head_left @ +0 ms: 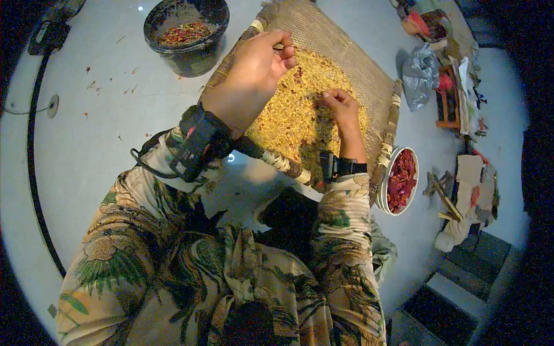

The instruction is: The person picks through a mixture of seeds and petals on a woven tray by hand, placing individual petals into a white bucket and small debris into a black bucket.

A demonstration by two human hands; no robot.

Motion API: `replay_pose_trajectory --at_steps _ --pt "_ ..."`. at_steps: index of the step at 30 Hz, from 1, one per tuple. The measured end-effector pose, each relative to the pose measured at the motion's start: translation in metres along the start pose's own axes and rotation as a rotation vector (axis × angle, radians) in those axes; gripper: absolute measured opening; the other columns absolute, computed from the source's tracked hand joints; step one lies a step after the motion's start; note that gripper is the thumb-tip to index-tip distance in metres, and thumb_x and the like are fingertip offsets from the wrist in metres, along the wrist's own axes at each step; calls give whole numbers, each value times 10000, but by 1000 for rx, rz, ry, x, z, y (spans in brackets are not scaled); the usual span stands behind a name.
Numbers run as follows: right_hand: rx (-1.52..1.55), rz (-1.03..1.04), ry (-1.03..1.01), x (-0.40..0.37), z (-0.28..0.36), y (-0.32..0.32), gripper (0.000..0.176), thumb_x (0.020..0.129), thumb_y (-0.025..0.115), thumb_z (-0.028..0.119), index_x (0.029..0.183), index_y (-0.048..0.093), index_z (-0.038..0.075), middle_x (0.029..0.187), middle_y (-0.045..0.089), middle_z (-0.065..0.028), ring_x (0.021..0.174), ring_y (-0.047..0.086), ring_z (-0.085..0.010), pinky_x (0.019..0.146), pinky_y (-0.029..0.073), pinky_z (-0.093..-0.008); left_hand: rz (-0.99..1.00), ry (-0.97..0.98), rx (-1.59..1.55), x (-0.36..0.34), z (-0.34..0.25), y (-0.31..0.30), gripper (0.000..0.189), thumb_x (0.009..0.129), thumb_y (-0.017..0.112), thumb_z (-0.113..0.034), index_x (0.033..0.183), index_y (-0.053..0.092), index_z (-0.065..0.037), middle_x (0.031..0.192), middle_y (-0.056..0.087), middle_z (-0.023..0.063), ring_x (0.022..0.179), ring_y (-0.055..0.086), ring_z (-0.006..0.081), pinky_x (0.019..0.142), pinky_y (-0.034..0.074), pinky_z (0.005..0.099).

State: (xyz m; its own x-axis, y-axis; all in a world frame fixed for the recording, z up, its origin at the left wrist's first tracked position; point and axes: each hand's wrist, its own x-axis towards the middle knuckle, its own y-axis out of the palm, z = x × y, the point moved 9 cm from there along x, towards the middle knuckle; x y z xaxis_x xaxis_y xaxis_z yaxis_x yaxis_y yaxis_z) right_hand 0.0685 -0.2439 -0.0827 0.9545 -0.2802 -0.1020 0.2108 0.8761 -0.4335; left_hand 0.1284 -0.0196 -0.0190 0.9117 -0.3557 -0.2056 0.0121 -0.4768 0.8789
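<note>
My left hand (262, 66) is above the far left part of a woven tray (332, 29) with a wooden frame. Its fingers are curled inward, and whatever they hold is hidden. Lower and to the right, my right hand (344, 112) hovers over the same tray with thumb and fingertips pinched together. Anything between those tips is too small to name. Under both hands spreads a layer of yellow seeds (294, 115), dotted with dark red bits that look like dried chili.
A black bucket (199, 60) holding reddish-brown scraps stands left of the tray. Stacked white bowls (381, 199) with dried red chili pieces (402, 181) sit at its right. Further right are a plastic bag (420, 75) and cardboard (467, 173). Small scraps dot the floor.
</note>
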Motion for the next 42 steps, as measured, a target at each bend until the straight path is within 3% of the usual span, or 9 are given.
replay_pose_trajectory --at_steps 9,13,17,22,26,31,33,36,42 --pt "390 89 156 -18 3 5 152 786 584 143 878 600 22 770 620 -47 662 557 -124 621 449 -236 66 -98 -29 -6 18 2 53 796 497 -91 812 478 -44 727 496 52 647 486 146 554 427 275" --pt "538 136 218 -27 19 15 147 809 553 106 898 563 -10 879 610 -100 821 598 -188 729 496 -289 -23 63 272 -26 -2 16 52 792 501 -89 806 477 -46 717 497 50 645 490 146 546 429 275" --pt "587 136 227 -29 23 18 145 813 546 104 900 561 -11 906 602 -110 814 599 -191 744 497 -297 -52 73 250 -33 -5 19 56 794 508 -95 802 480 -47 717 501 49 643 491 147 542 431 271" --pt "581 188 199 -28 26 20 146 805 556 106 896 562 -8 894 600 -106 806 598 -187 743 499 -295 58 75 636 -50 -13 34 325 842 428 -73 1132 385 65 931 482 69 876 479 128 817 407 239" --pt "606 150 227 -29 24 19 150 794 563 103 897 556 -6 894 597 -105 780 597 -185 721 508 -298 37 21 576 -43 -6 27 330 847 435 -73 1142 377 62 934 488 74 887 475 130 815 406 237" --pt "601 143 226 -27 19 16 138 786 560 92 896 550 9 846 590 -77 727 593 -181 696 514 -304 -7 71 186 -27 6 13 86 823 475 -95 859 472 -17 758 505 62 681 496 151 588 432 262" --pt "521 115 221 -26 19 14 121 781 566 85 879 556 14 808 586 -60 708 587 -163 665 509 -283 77 -67 56 -12 18 3 148 849 443 -84 963 445 10 827 491 61 734 480 135 660 428 239" --pt "338 99 107 -17 11 10 96 768 579 69 848 566 18 762 584 -42 672 571 -132 616 488 -245 -13 -47 97 -3 11 -3 78 855 428 -94 886 448 -25 756 487 57 641 469 143 576 416 252" --pt "200 58 8 -10 8 6 92 727 627 83 785 584 26 683 579 -16 609 528 -94 570 435 -217 -36 -4 69 -1 -2 -6 70 851 435 -97 858 446 -28 730 494 53 630 475 144 562 412 266"
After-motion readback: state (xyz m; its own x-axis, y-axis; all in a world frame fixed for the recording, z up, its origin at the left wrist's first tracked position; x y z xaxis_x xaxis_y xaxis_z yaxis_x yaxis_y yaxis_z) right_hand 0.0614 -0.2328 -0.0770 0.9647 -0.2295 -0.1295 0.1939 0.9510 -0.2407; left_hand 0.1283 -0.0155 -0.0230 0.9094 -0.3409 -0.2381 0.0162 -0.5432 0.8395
